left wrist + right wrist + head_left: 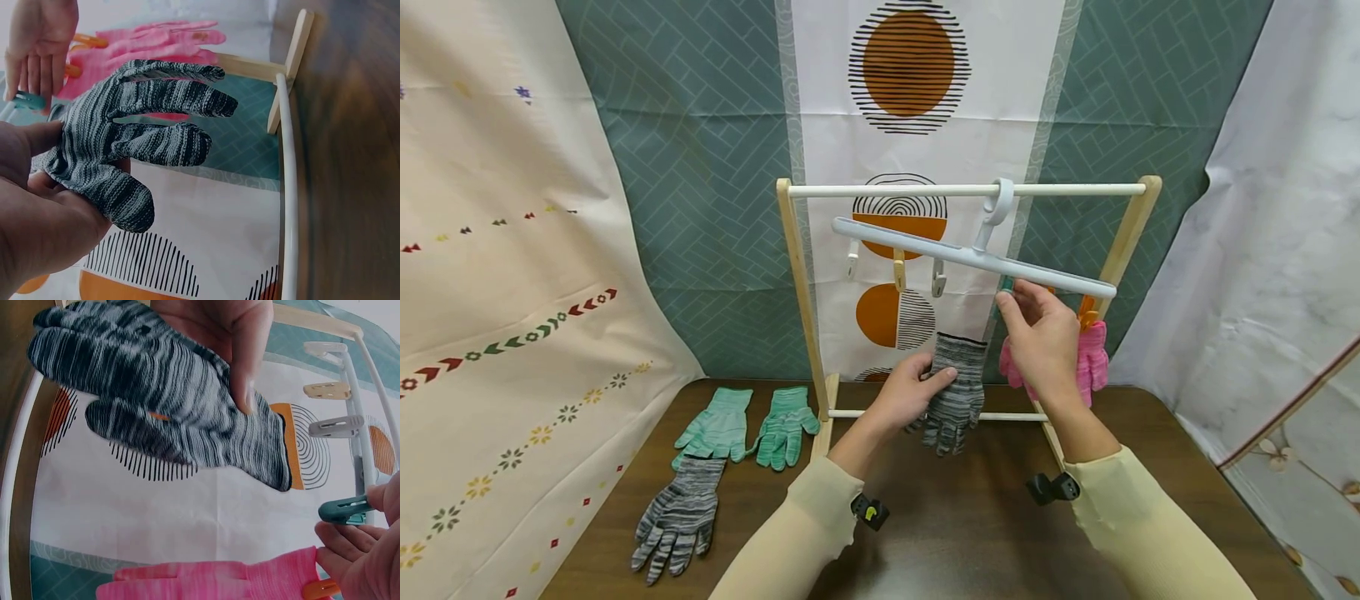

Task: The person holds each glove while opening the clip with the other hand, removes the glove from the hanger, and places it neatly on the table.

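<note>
My left hand (904,393) grips a black-and-grey striped knit glove (962,371) near its cuff, thumb on the front, glove fingers hanging down. The right hand (1047,342) pinches a teal clothespin (344,509) on the underside of the light-grey hanger (917,242). Beyond that hand, pink gloves (1093,358) hang from orange clothespins (320,589). The striped cuff is below and left of the teal clothespin, apart from it. Further left along the hanger are a white clothespin (852,260), a tan clothespin (899,271) and a grey clothespin (938,279), holding nothing.
The hanger hooks over the white rod (895,191) of a wooden rack (805,308) and tilts down to the right. On the brown table (955,533), at left, lie two green gloves (718,425) (786,425) and another striped glove (681,508). Patterned cloths hang behind.
</note>
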The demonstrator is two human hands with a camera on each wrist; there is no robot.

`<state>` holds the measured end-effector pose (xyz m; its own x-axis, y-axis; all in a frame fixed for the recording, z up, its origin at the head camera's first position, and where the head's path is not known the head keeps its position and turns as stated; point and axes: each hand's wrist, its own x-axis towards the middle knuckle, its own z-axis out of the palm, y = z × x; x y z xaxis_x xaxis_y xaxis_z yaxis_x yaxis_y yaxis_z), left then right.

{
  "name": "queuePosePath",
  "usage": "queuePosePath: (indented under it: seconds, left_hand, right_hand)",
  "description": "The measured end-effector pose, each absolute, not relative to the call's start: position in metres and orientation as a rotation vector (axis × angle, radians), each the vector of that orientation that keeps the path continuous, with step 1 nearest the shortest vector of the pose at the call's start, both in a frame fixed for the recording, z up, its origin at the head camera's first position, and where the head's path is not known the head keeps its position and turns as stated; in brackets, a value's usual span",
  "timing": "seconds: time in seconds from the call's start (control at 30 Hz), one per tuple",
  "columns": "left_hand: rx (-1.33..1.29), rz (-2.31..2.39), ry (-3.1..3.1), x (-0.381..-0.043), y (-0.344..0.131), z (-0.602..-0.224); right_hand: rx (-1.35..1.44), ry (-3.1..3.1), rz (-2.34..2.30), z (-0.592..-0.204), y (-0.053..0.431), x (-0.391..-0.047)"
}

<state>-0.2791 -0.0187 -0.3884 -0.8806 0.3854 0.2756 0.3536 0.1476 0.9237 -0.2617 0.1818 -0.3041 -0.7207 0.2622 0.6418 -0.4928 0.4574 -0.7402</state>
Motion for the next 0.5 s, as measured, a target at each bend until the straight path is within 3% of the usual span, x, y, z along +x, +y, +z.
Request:
queuePosePath:
  seconds: [0.5]
  left_hand:
    - [0.690,1.889,2.343,-0.265,-0.051,-0.397]
  right_hand:
    - [0.185,-1.987,1.304,-0.304,0.185,-0.262]
